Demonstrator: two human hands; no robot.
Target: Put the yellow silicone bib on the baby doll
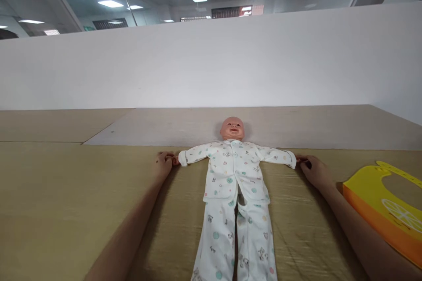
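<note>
A baby doll [232, 129] lies on its back in the middle of the view, head away from me and both arms stretched out sideways. It wears a white printed pajama top [234, 171] and matching pajama pants [219, 232]. Between the fingers of my left hand [164, 164] is the doll's hand [176, 160] at the left sleeve cuff. On the other side, my right hand [313, 170] pinches the doll's other hand, which is mostly hidden by my fingers. The lower ends of the pants run out of view.
A yellow and orange bib [369, 189] lies at the right, close to my right forearm. The tan tabletop [66, 202] meets a paler strip [184, 127] behind the doll's head. Beyond rises a white partition [204, 66] with glass above it.
</note>
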